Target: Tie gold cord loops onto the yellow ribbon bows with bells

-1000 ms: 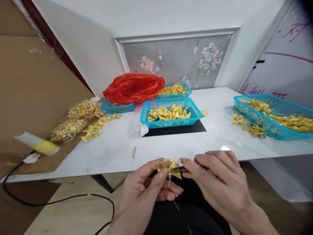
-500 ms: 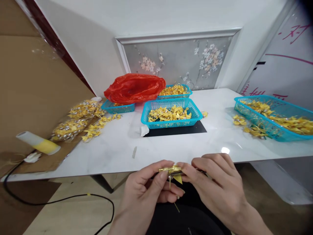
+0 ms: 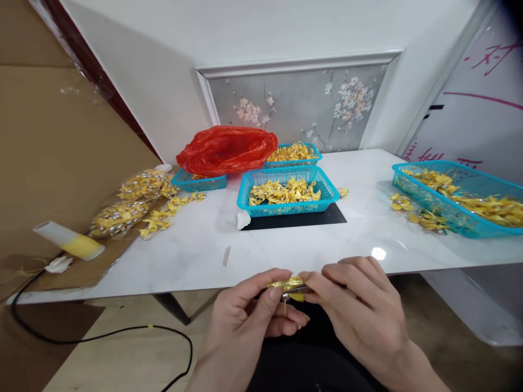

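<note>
So the left hand [image 3: 245, 321] pinches a gold ribbon [image 3: 281, 285] at 6 o'clock, right hand [image 3: 363, 307] grips what looks like a thin tool [image 3: 299, 289] (mostly hidden) by it. Blue basket [image 3: 292, 209] sits toward 12.

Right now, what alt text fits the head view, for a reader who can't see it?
A left hand pinches a small golden piece while the right hand holds a slim dark tool to it, at a white table. Beyond stand blue baskets of yellow pieces, a red plastic bag among them.
</note>
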Tool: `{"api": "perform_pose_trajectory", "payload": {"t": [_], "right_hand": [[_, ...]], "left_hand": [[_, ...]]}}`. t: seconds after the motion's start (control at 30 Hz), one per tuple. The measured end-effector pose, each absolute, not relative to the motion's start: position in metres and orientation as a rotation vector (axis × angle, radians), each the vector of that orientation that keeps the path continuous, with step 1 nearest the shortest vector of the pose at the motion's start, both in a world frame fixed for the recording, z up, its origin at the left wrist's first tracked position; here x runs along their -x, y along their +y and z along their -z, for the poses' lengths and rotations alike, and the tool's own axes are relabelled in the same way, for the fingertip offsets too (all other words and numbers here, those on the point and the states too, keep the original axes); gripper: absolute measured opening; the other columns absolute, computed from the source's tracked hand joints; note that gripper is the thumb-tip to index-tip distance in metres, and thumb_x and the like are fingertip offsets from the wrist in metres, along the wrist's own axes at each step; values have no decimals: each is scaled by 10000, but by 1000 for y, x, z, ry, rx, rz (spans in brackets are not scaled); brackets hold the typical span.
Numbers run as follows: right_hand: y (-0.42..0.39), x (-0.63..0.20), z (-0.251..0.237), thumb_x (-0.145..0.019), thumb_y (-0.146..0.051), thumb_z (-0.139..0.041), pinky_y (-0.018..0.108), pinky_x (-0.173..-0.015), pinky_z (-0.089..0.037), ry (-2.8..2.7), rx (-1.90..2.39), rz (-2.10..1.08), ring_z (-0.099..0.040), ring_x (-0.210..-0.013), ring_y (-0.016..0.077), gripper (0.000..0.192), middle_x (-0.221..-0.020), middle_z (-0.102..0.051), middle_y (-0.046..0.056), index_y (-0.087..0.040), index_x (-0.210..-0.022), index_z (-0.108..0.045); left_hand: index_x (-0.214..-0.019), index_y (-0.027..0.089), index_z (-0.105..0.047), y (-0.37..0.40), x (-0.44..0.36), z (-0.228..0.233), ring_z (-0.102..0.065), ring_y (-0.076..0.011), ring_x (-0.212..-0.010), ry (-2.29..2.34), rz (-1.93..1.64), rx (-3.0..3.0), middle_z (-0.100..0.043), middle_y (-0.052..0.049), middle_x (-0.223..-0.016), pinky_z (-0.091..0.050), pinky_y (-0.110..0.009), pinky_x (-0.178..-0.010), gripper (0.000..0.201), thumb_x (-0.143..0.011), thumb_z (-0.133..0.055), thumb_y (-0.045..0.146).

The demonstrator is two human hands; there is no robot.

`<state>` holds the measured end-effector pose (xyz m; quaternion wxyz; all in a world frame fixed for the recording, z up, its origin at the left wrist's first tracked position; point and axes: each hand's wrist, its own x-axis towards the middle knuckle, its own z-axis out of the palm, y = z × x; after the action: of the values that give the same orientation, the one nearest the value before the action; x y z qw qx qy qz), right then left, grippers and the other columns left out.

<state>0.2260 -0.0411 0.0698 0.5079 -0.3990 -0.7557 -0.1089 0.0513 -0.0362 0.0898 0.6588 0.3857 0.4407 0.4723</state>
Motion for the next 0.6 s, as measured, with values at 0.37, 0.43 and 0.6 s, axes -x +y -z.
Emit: {"api": "perform_pose_trajectory", "payload": {"t": [0.37, 0.43, 0.6], "right_hand": [[45, -319, 13, -969, -376, -338, 450, -651, -487, -1747, 1700, 342, -646, -807, 345, 490, -911, -694, 204, -119, -939, -754], [52, -323, 21, -948, -402, -357, 490, -644, -468, -1754, 1713, 334, -644, -840, 383, 465, -936, -712, 207, -176, -897, -760], [20, -277, 12, -856, -527, -588, 418, -706, -540, -1730, 1402, -310, -673, -800, 266, 407, -1236, -648, 140, -271, -1160, -676]], "left_hand": [[-910, 132, -765, -21, -48, -91, -750, -138, -564, 1062, -1169, -844, -775, -35, -676, -593, -139, -528, 143, -826, -757, 248], [-880, 129, -765, -18, -49, -93, -747, -132, -558, 1053, -1199, -824, -762, -25, -694, -587, -139, -517, 121, -819, -758, 232], [-849, 146, -763, -10, -58, -94, -738, -112, -549, 1005, -1210, -793, -745, -8, -735, -565, -127, -497, 103, -819, -741, 242]]}}
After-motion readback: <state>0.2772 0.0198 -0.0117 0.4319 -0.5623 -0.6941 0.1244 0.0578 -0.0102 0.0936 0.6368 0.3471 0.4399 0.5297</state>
